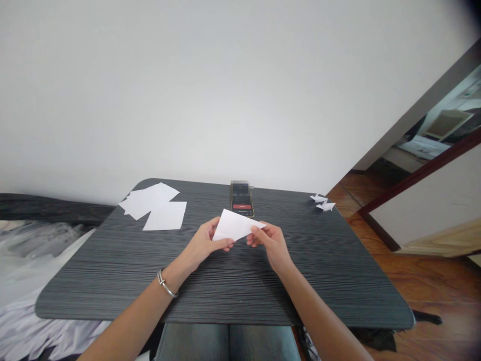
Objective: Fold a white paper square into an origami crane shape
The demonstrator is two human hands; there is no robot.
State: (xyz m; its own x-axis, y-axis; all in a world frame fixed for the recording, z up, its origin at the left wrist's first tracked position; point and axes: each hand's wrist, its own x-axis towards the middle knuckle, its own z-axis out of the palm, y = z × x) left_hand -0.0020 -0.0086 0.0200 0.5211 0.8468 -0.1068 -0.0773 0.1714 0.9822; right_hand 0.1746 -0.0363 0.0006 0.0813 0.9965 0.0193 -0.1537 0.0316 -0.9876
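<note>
A white sheet folded into a triangle [233, 225] hangs just above the dark striped table [112, 271], held between both hands. My left hand [205, 243], with a metal bangle on its wrist, pinches the triangle's lower left edge. My right hand [269, 241] pinches its right corner with thumb and fingers closed. A phone [242, 200] with a red button on its screen lies flat just behind the paper.
Several loose white sheets [156, 205] lie at the table's back left. Two small folded paper figures [322, 202] sit at the back right corner. Crumpled cloth [33, 260] lies left of the table, wooden floor [424, 281] and a doorway to the right.
</note>
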